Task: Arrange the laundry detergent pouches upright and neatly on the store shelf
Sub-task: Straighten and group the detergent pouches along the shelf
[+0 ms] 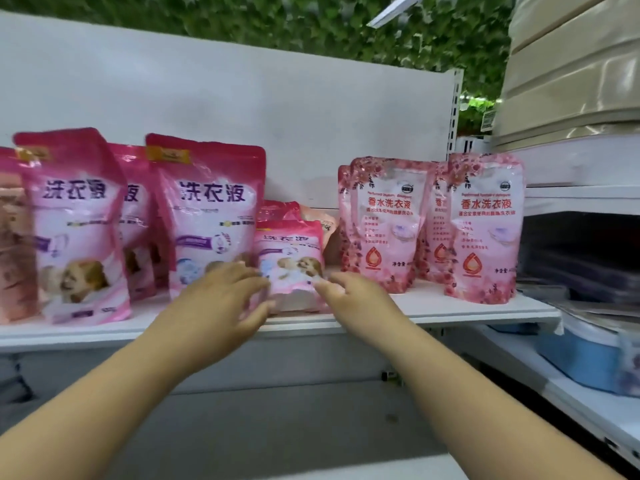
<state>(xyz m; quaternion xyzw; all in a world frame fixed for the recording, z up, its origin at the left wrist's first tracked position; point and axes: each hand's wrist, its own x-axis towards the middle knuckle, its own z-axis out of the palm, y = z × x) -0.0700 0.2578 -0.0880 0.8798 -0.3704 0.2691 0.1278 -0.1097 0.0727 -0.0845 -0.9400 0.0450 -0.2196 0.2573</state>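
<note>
A pink detergent pouch [290, 258] lies flat on the white shelf [450, 311], in the gap between two upright groups. My left hand [221, 303] touches its lower left corner with fingers spread. My right hand [349, 296] pinches its lower right corner. Another flat pouch [278, 210] lies behind it. Upright pink pouches stand to the left [207, 216] [74, 226]. Upright rose-patterned pouches stand to the right [384, 223] [485, 226].
The shelf's white back panel [242, 116] rises behind the pouches. A perforated upright post [453, 112] ends the bay on the right. Beige stacked goods [571, 64] and a blue container [581, 358] fill the neighbouring shelves on the right.
</note>
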